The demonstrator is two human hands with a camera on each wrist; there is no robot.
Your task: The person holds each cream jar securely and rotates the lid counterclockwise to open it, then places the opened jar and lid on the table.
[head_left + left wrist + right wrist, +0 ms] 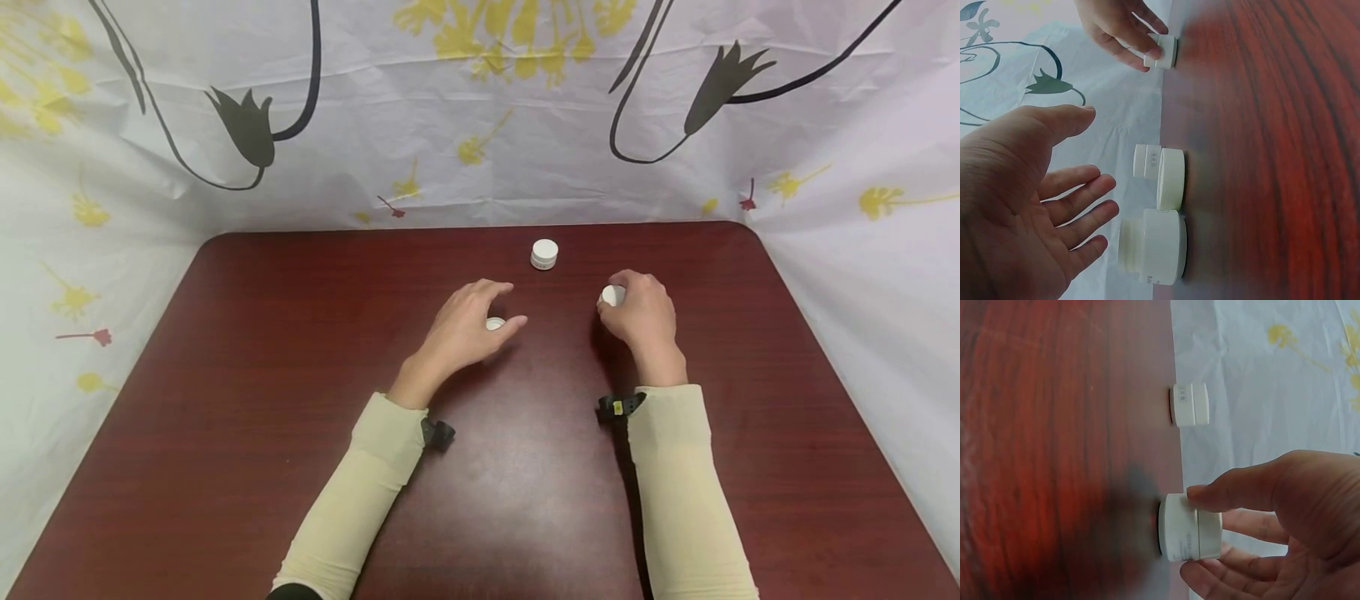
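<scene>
My left hand (467, 327) is spread, thumb and fingers apart, with nothing gripped. Beside it, in the left wrist view, an uncapped white jar (1163, 247) stands on the table, its threaded neck bare. A loose white lid (1172, 180) is right next to that jar. From overhead the hand hides most of both. My right hand (647, 315) holds a second white jar (1180, 528), capped, between thumb and fingers, close to the tabletop. A third capped jar (544, 254) stands near the table's far edge, between and beyond the hands.
The dark red wood table (300, 333) has a far edge just behind the third jar. A white cloth (450, 125) with printed flowers hangs behind it and along both sides. Small dark cameras are strapped to both wrists over light sleeves (678, 483).
</scene>
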